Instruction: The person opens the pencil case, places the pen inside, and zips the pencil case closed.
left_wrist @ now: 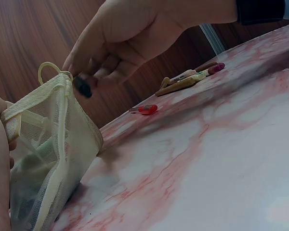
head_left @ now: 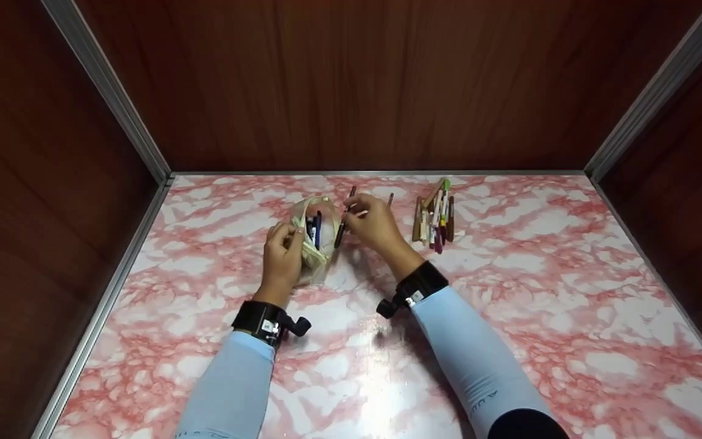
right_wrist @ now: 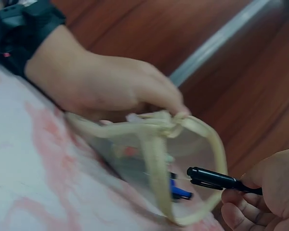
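My left hand [head_left: 282,259] grips the rim of a cream mesh zip pouch [right_wrist: 156,144], whose mouth gapes open. Inside the pouch lie several pens, among them one with a blue cap [right_wrist: 180,193]. My right hand [head_left: 378,228] pinches a black marker pen [right_wrist: 212,178] between thumb and fingers. The capped end of that pen points at the pouch's mouth in the right wrist view. In the left wrist view the pouch [left_wrist: 82,144] stands with its side bulging, and the right hand [left_wrist: 130,38] hovers over its rim.
A loose pile of pens and markers [head_left: 436,219] lies on the marbled table [head_left: 509,317], right of the right hand. One red-ended pen [left_wrist: 148,109] rests between pile and pouch. Dark wood panels [head_left: 357,85] enclose the table at the back and sides.
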The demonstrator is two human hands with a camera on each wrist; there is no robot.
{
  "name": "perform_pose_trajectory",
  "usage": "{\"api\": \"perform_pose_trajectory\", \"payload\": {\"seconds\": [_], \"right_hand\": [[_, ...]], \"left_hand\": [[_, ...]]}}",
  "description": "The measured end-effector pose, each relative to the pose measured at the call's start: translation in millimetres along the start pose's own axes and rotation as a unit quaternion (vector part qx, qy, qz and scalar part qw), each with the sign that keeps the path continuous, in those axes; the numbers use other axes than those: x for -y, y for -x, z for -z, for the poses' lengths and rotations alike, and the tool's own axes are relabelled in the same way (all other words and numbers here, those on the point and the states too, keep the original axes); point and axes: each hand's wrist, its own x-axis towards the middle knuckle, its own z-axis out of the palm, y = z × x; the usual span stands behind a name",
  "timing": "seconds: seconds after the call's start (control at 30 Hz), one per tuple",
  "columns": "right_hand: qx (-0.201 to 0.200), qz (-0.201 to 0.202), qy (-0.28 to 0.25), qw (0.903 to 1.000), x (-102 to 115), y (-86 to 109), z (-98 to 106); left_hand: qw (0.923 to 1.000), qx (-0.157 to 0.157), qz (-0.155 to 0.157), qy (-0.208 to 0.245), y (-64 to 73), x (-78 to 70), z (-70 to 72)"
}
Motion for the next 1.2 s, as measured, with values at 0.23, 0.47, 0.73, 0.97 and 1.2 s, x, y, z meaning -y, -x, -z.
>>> {"api": "perform_pose_trajectory", "payload": {"seconds": [0.23,0.47,0.73,0.97,1.2], "right_hand": [[-0.006,0.010,0.024,0.9996,0.1,1.3,-25.2],[0.020,-0.009,0.048,0.9986,4.6,3.1,-42.1],[0.046,-0.007,0.060,0.9971,7.1,2.8,-51.0],[0.069,0.024,0.088,0.9935,7.9,4.2,-47.9],[0.065,0.013,0.096,0.9932,1.7,8.3,-26.4]], "left_hand": [[1.0000,-0.005,-0.001,-0.006,0.5,0.0,1.1],[1.0000,-0.003,0.007,-0.006,-0.2,-2.5,2.3],[0.9999,0.004,0.015,-0.001,-0.3,-3.7,0.5],[1.0000,0.001,0.007,0.007,0.3,-4.9,-0.4],[0.9998,-0.004,0.008,0.017,0.9,-3.6,0.9]]}}
